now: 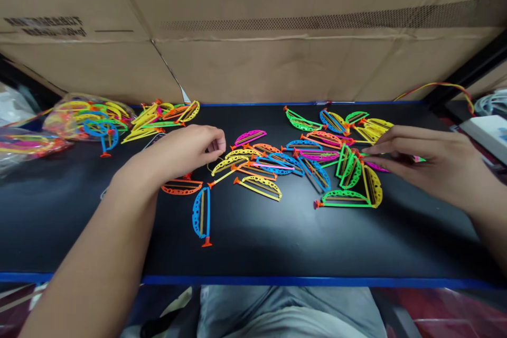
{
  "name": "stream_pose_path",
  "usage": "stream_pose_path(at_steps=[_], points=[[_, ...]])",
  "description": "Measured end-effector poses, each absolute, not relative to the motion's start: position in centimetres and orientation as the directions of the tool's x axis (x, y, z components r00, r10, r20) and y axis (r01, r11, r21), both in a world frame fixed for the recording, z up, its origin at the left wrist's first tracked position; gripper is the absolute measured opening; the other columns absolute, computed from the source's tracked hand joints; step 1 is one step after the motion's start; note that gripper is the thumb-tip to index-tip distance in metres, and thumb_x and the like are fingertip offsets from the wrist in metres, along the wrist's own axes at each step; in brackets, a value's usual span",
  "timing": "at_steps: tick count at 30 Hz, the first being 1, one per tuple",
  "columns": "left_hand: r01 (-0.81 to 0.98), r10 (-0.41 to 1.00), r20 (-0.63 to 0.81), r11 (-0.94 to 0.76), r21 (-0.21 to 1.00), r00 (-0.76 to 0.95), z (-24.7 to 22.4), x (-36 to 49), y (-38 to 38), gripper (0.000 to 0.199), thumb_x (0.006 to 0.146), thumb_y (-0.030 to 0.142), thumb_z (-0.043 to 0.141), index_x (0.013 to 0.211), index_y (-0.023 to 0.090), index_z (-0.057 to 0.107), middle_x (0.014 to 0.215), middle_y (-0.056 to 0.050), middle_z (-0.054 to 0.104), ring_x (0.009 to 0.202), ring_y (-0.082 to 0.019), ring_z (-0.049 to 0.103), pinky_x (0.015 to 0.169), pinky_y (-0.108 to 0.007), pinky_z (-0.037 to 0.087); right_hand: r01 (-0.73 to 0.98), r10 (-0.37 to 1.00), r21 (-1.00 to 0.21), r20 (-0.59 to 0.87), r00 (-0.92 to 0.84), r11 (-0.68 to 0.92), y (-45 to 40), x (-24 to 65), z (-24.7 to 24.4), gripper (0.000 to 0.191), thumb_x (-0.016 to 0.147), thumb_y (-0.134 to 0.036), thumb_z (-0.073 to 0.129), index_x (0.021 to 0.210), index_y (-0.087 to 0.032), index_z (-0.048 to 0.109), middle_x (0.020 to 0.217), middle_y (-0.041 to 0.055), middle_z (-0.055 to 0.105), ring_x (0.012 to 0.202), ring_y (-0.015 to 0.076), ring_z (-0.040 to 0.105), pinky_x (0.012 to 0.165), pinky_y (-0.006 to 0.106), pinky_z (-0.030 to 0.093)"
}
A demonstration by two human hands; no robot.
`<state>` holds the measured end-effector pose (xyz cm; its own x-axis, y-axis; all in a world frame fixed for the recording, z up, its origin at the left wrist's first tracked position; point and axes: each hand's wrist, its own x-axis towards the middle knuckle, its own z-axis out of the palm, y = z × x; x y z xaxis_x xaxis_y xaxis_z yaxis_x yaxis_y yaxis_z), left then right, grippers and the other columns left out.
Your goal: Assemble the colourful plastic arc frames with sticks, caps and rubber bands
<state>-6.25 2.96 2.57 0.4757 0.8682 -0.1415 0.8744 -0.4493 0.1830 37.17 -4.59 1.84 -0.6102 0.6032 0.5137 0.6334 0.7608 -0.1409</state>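
My left hand [198, 147] hovers above the left side of the loose pile, its fingers curled closed; whatever they hold is hidden. Just below it lie an orange toy bow [182, 187] and a blue toy bow [202, 213], each with an orange suction-cup tip. At the pile's right end, the fingers of my right hand [423, 161] are pinched together on a toy bow, mostly covered, with a green tip [419, 159] showing between thumb and fingers. Beside those fingertips are a green bow [349, 168] and a yellow bow [373, 186]. Several bright bows lie in between.
Clear bags [91, 111] of toy bows stand at the left, with a loose heap [158, 116] beside them. A cardboard wall [277, 68] closes off the back. The black table [269, 243] has a blue front edge. A white box [487, 134] sits far right.
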Motion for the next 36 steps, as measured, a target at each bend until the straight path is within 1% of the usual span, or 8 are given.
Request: stream_pose_path(at_steps=[5,10,14,18,21,29,32,36], points=[[0.881,0.870,-0.187,-0.411,0.233,0.456,2.5,-6.5,3.5,0.017,0.082,0.035,0.066,0.093,0.025,0.073,0.089,-0.002,0.077,0.078,-0.020,0.070,0.067,-0.029,0.045,0.634,0.647,-0.242,0.529,-0.548,0.735,-4.8,36.7,1.3,0.007,0.097,-0.016,0.073,0.096,-0.023,0.074,0.088,0.0031,0.073,0.076,0.0160,0.072,0.056,0.025,0.050],[0.880,0.861,-0.199,-0.436,0.188,0.468,2.0,-6.6,3.7,0.013,0.085,0.032,0.061,0.080,0.023,0.070,0.088,-0.004,0.076,0.078,-0.021,0.068,0.071,-0.031,0.047,0.647,0.661,-0.258,0.543,-0.517,0.718,-4.6,36.9,1.1,0.007,0.095,-0.017,0.075,0.096,-0.024,0.075,0.087,0.0024,0.073,0.074,0.0158,0.071,0.057,0.025,0.051],[0.906,0.898,-0.164,-0.377,0.193,0.409,2.7,-7.9,3.9,0.018,0.090,0.036,0.060,0.092,0.021,0.070,0.093,-0.006,0.076,0.080,-0.022,0.068,0.071,-0.031,0.048,0.649,0.661,-0.251,0.541,-0.521,0.718,-4.7,37.0,1.3,0.007,0.093,-0.016,0.077,0.096,-0.022,0.076,0.088,0.0029,0.074,0.074,0.0155,0.071,0.056,0.024,0.050],[0.907,0.890,-0.269,-0.282,0.313,0.369,4.2,-10.6,3.5,0.032,0.086,0.039,0.069,0.110,0.019,0.073,0.111,-0.008,0.079,0.096,-0.023,0.071,0.081,-0.029,0.054,0.659,0.631,-0.177,0.541,-0.555,0.731,-4.8,36.9,1.7,0.004,0.095,-0.016,0.075,0.095,-0.019,0.074,0.087,0.0035,0.074,0.074,0.0144,0.071,0.054,0.023,0.048],[0.916,0.864,-0.375,-0.205,0.346,0.335,4.6,-11.7,2.8,0.035,0.078,0.036,0.074,0.108,0.018,0.076,0.107,-0.006,0.080,0.093,-0.023,0.071,0.078,-0.027,0.055,0.655,0.619,-0.156,0.541,-0.570,0.740,-4.8,36.7,1.8,0.005,0.096,-0.015,0.074,0.093,-0.018,0.073,0.085,0.0032,0.073,0.070,0.0125,0.069,0.055,0.022,0.048],[0.940,0.824,-0.483,-0.161,0.301,0.296,2.5,-11.8,3.6,0.014,0.069,0.033,0.072,0.078,0.022,0.075,0.068,-0.002,0.072,0.063,-0.020,0.065,0.054,-0.027,0.045,0.662,0.629,-0.152,0.521,-0.578,0.734,-4.9,36.7,1.7,0.005,0.100,-0.018,0.069,0.096,-0.019,0.071,0.088,0.0043,0.074,0.067,0.0120,0.069,0.052,0.021,0.048],[0.939,0.822,-0.494,-0.134,0.316,0.283,2.5,-12.2,3.7,0.014,0.069,0.034,0.073,0.078,0.023,0.074,0.067,-0.003,0.072,0.061,-0.019,0.065,0.053,-0.027,0.046,0.660,0.604,-0.099,0.524,-0.601,0.744,-4.9,36.7,1.8,0.007,0.102,-0.021,0.066,0.097,-0.021,0.071,0.089,0.0050,0.076,0.069,0.0131,0.071,0.054,0.022,0.050],[0.921,0.831,-0.482,-0.088,0.380,0.278,3.9,-12.5,2.5,0.021,0.075,0.036,0.071,0.088,0.021,0.075,0.084,-0.006,0.079,0.077,-0.023,0.073,0.064,-0.028,0.054,0.675,0.604,-0.084,0.536,-0.589,0.733,-4.9,36.6,1.8,0.008,0.102,-0.023,0.067,0.095,-0.024,0.070,0.089,0.0029,0.077,0.067,0.0146,0.071,0.055,0.026,0.051]])
